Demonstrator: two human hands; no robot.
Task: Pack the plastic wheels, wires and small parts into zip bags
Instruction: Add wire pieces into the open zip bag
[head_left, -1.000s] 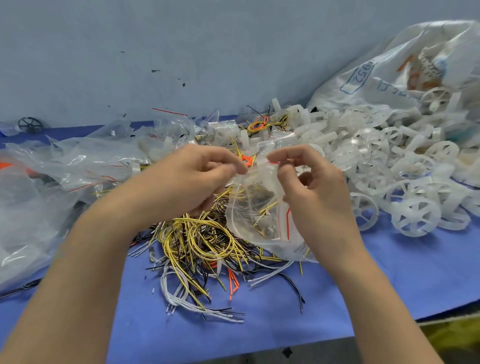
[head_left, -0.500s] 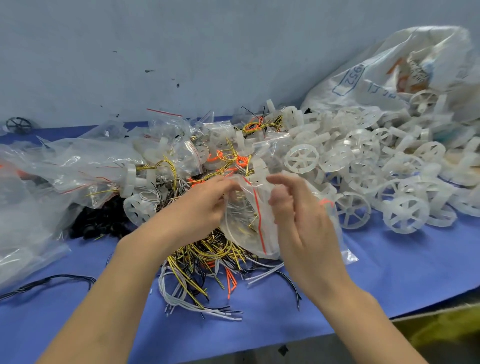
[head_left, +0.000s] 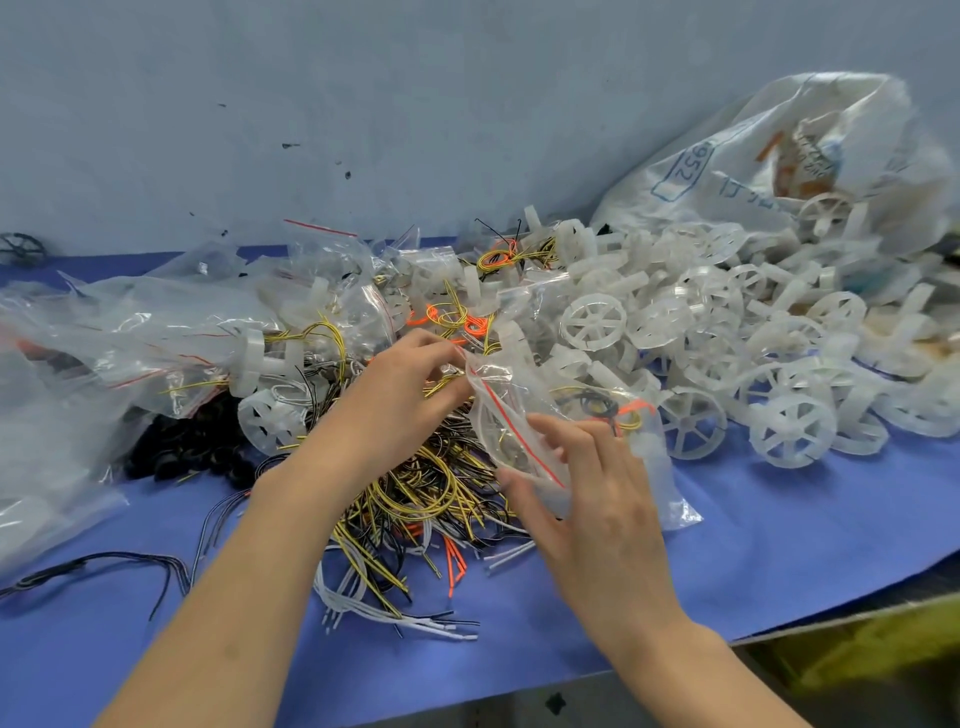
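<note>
The left hand (head_left: 400, 395) had its fingers (head_left: 441, 349) curled in and pressed together with the thumb, pinching the upper corner of the clear zip bag (head_left: 524, 415) at the end of its red seal strip. The right hand (head_left: 597, 499) met the same bag from below: its fingers (head_left: 566, 431) were only slightly bent and a little spread, lying over the plastic, with the thumb on the near side, so that the lower end of the red strip was held between them. The bag hung tilted between the two hands, its mouth facing the person. Yellow wire, a dark loop and an orange piece showed through it; how far the seal was closed could not be told.

Directly under the bag and toward the person lay the wire heap (head_left: 431, 493), a tangle of yellow, black, white and orange leads on the blue table cover (head_left: 779, 545); the left forearm crossed over it. To the right of the bag the loose white plastic wheels (head_left: 727, 332) were piled, the nearest of them just beside it, and beyond them slumped a large printed sack (head_left: 779, 156). To the left of the bag lay filled clear bags (head_left: 156, 332) with wheels and wires inside, and a clump of small black parts (head_left: 192, 447) in front of those. Far to the left, against the grey wall, stood a single black wheel (head_left: 21, 249)
</note>
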